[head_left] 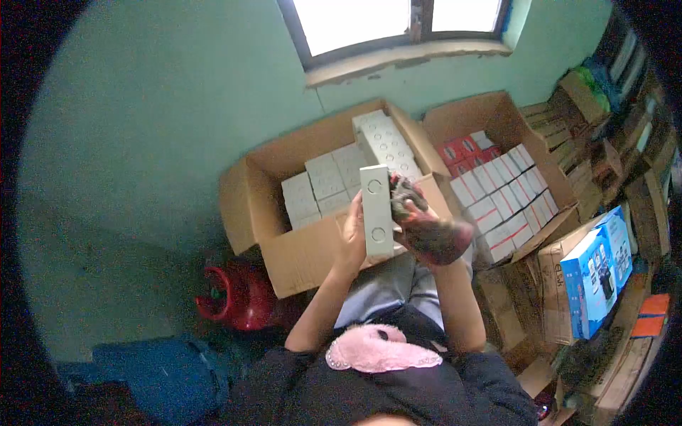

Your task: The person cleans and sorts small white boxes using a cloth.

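Observation:
A narrow white box (pixel 376 211) with two round outlines on its facing side stands upright before my chest. My left hand (pixel 350 234) grips it along its left side, fingers partly hidden behind it. On the other side my right hand (pixel 419 219) is closed on a dark, crumpled cloth (pixel 439 238) with red patches, held close against the box's right edge. The cloth is somewhat blurred. Just beyond my hands sits an open cardboard carton (pixel 298 263) with several white boxes (pixel 327 176) stacked inside.
To the right, a second open carton (pixel 490 106) holds white and red boxes (pixel 504 195). A blue printed box (pixel 597 280) and flattened cardboard lie further right. A red gas cylinder (pixel 249 292) stands at left, near a blue item (pixel 153 373). A window (pixel 362 28) is above.

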Tool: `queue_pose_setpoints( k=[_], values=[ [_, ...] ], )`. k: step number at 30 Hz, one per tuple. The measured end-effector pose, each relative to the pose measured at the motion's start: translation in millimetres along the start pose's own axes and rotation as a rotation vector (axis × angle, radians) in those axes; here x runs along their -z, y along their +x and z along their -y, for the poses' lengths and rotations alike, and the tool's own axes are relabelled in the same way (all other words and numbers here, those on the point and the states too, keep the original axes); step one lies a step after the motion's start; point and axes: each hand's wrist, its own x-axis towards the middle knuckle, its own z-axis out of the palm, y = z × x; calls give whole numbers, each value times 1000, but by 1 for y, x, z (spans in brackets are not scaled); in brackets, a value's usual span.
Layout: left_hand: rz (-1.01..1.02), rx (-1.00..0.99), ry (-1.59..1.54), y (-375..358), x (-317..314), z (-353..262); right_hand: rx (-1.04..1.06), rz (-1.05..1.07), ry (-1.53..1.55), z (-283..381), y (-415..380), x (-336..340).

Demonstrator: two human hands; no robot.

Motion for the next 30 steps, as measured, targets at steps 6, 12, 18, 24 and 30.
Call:
queue_pose_setpoints(
  k=[6,12,18,24,30],
  values=[
    [6,341,-620,-16,-13,-35,237,-31,-577,-15,4,-27],
    [189,132,-886,-16,6,-34,-123,141,-489,-6,-5,-34],
    [172,-6,-954,-16,24,-2,274,187,-1590,2,-16,-39],
    [-180,-11,-729,-25,-17,-34,613,-269,-1893,-5,-3,-40],
    [-93,-69,-515,-37,-33,-27,434,-303,-1268,-9,-4,-72]
  ],
)
